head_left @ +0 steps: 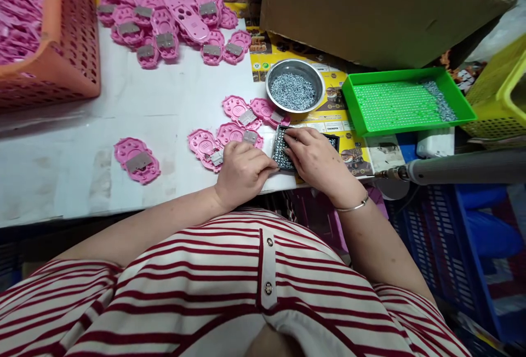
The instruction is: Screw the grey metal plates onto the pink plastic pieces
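Note:
My right hand (316, 159) rests over a small black tray of tiny metal screws (281, 151), its fingertips among the screws. My left hand (242, 173) is closed, thumb and index finger pinched at the tray's near left edge; what is between the fingertips is too small to name. Beside my left hand lie several pink plastic pieces (201, 143) with grey metal plates. Another pink piece with a grey plate (137, 160) lies apart on the white table (164, 99). A metal bowl of screws (295, 86) stands beyond my right hand.
A pile of pink pieces (164, 14) lies at the back left, by an orange basket (74, 39). A green tray (411, 102) holds screws. A cardboard box (349, 11) stands behind it. An electric screwdriver (464, 169) extends in from the right. A yellow basket (499, 88) is far right.

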